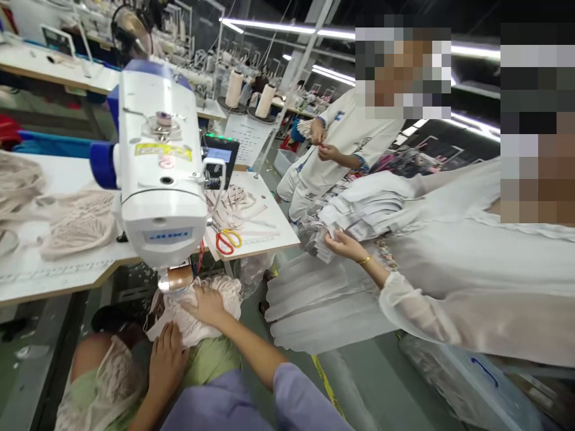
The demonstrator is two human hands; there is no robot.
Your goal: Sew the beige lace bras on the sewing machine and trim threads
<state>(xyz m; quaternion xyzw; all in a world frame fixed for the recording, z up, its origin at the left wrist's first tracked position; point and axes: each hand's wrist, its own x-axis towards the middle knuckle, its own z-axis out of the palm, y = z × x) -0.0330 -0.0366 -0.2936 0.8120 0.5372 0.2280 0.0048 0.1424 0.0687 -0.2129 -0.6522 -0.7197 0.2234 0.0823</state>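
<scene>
A cream lace garment lies gathered beneath the head of a white JUKI sewing machine, draped toward my lap. My right hand rests on top of it, just right of the needle area, thumb apart from the fingers. Lower and to the left, my left hand lies flat on the garment's near edge, fingers stretched forward. The needle itself is hidden behind the machine head. Another piece of cream lace hangs over my left thigh.
Red-and-yellow-handled scissors and cream strips lie on the table's right part. More cream lace pieces are at left. A co-worker's hand holds a stack of white cloth; another person stands behind.
</scene>
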